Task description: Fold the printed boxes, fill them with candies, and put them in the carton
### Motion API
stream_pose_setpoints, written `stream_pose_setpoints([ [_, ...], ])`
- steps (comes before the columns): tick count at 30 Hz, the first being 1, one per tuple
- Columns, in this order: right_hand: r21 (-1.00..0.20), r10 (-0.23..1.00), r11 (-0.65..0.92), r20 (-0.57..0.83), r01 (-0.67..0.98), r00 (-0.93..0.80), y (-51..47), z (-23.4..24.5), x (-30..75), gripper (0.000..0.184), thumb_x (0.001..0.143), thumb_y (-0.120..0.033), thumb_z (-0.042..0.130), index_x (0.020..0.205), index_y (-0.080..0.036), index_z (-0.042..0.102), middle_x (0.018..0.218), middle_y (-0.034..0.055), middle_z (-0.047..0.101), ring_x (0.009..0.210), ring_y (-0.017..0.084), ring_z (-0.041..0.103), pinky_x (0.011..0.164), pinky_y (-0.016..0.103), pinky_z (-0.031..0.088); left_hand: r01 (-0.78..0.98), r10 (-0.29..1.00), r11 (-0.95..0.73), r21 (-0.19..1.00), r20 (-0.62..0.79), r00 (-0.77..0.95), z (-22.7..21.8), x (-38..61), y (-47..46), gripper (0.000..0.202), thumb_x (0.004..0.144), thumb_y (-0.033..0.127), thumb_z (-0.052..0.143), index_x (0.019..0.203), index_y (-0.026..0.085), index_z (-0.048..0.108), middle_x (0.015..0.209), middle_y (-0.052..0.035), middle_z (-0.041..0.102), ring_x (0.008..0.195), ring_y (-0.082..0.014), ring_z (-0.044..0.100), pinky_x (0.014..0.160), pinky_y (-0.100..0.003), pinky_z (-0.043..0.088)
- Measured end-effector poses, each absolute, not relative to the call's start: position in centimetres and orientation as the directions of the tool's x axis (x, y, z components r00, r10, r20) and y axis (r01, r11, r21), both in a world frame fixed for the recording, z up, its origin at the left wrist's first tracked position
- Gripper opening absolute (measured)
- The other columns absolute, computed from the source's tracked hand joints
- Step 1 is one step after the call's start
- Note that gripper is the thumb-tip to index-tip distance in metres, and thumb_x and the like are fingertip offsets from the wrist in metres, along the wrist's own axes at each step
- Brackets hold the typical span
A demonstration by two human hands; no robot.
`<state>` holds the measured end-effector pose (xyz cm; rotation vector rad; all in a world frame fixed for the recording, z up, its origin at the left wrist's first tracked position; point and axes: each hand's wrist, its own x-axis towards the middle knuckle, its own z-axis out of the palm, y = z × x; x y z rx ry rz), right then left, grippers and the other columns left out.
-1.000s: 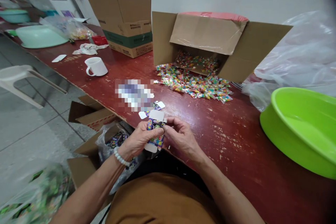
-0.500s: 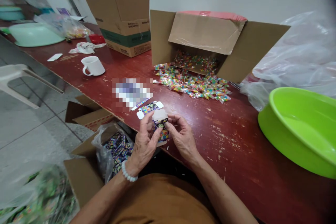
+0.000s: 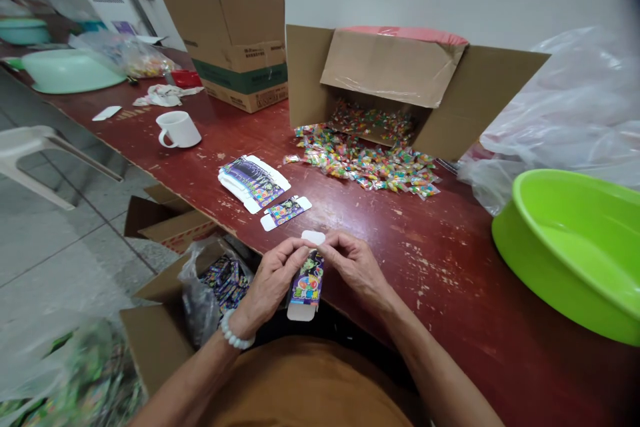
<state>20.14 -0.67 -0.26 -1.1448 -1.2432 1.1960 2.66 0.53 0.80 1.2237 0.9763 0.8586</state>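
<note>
A small purple printed candy box (image 3: 307, 280) is held between both hands at the table's front edge, its white end flaps sticking out at top and bottom. My left hand (image 3: 280, 273) pinches its upper left edge with thumb and fingertips. From the other side, my right hand (image 3: 357, 267) pinches the upper right corner near the white flap. Just beyond lies a flat, unfolded carton (image 3: 287, 211) of the same print. Behind that, a fanned stack of flat cartons (image 3: 254, 180) rests on the red table (image 3: 395, 247).
Wrapped candies (image 3: 360, 160) spill from a tipped cardboard box (image 3: 395, 67). A green basin (image 3: 565, 253) stands at right, a white mug (image 3: 178, 129) at left. Below the table edge, a plastic-lined box holds filled purple packs (image 3: 227, 283). A second cardboard box (image 3: 240, 80) stands behind.
The candy box has come lower and now shows its full printed face, bottom flap downward. Both hands have shifted their grip to its top end, with fingertips closer together.
</note>
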Motion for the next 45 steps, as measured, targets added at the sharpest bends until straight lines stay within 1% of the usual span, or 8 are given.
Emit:
stream_pose_setpoints([
  [4,-0.962,0.995,-0.103,-0.104,-0.253,-0.011,-0.5,-0.5,19.8,0.031,0.071,-0.042,0.084,0.080,-0.019,0.066,0.073,-0.0015,0.067,0.065,0.014,0.061,0.065,0.027,0.048,0.066,0.940,0.004,0.998,-0.026,0.340,0.6,2.8,0.5,0.024,0.093,0.041,0.062,0.097,0.020,0.073,0.092,-0.0015,0.072,0.084,-0.0160,0.064,0.078,-0.025,0.050],
  [7,-0.949,0.998,-0.057,-0.054,-0.309,-0.021,-0.3,-0.8,19.5,0.039,0.069,-0.039,0.087,0.098,-0.021,0.068,0.080,-0.0018,0.070,0.070,0.014,0.064,0.069,0.027,0.050,0.008,0.953,-0.066,0.998,0.060,0.298,0.5,2.8,0.5,0.020,0.091,0.037,0.066,0.104,0.022,0.067,0.102,-0.0018,0.073,0.096,-0.0164,0.066,0.088,-0.025,0.049],
  [12,-0.993,0.999,0.051,0.051,-0.111,-0.004,-0.7,-0.9,19.2,0.024,0.080,-0.043,0.078,0.079,-0.019,0.071,0.073,0.0015,0.069,0.062,0.014,0.063,0.061,0.027,0.050,-0.214,0.913,0.294,0.932,-0.208,0.352,0.8,2.8,0.1,0.048,0.084,0.045,0.074,0.118,0.026,0.046,0.082,0.0033,0.070,0.063,-0.0135,0.067,0.058,-0.022,0.052],
  [17,-0.985,0.986,0.161,0.157,0.060,-0.062,-1.0,-0.8,19.6,0.022,0.085,-0.043,0.072,0.085,-0.021,0.072,0.080,0.0027,0.071,0.055,0.013,0.062,0.058,0.029,0.050,-0.200,0.714,0.605,0.771,-0.413,0.565,0.9,3.2,-0.1,0.060,0.092,0.070,0.043,0.121,0.019,0.054,0.070,-0.0040,0.069,0.044,-0.0166,0.064,0.042,-0.024,0.048],
  [19,-0.983,0.986,0.149,0.140,0.106,-0.085,-0.9,-0.6,19.8,0.023,0.088,-0.043,0.070,0.082,-0.021,0.071,0.071,0.0015,0.070,0.058,0.014,0.065,0.063,0.029,0.052,-0.222,0.735,0.601,0.768,-0.423,0.530,0.6,3.5,0.0,0.060,0.094,0.069,0.039,0.125,0.019,0.053,0.065,-0.0023,0.067,0.040,-0.0158,0.061,0.038,-0.023,0.045],
  [24,-0.973,0.973,-0.117,-0.072,-0.199,-0.218,-0.1,0.0,19.7,0.033,0.076,-0.047,0.080,0.086,-0.019,0.067,0.072,-0.0006,0.073,0.046,0.012,0.061,0.047,0.025,0.049,-0.213,0.806,0.502,0.838,-0.364,0.467,0.1,4.4,0.4,0.064,0.093,0.069,0.041,0.129,0.017,0.053,0.062,-0.0008,0.066,0.038,-0.0149,0.059,0.037,-0.022,0.044],
  [35,-0.920,0.976,-0.209,-0.173,-0.332,-0.133,0.7,0.8,19.6,0.025,0.069,-0.037,0.085,0.074,-0.017,0.070,0.068,0.0015,0.074,0.037,0.012,0.058,0.036,0.024,0.043,-0.122,0.831,0.367,0.922,-0.266,0.487,-0.4,4.5,0.7,0.068,0.094,0.068,0.039,0.131,0.014,0.057,0.069,-0.0043,0.068,0.042,-0.0130,0.059,0.040,-0.021,0.044],
  [45,-0.982,0.959,-0.024,0.031,-0.188,-0.283,-0.5,0.7,20.4,0.028,0.086,-0.046,0.070,0.079,-0.020,0.065,0.096,0.0022,0.071,0.054,0.009,0.059,0.053,0.027,0.052,-0.113,0.798,0.456,0.883,-0.350,0.491,-0.3,4.4,0.7,0.076,0.091,0.073,0.040,0.147,0.022,0.046,0.064,-0.0020,0.066,0.040,-0.0158,0.058,0.038,-0.024,0.044],
])
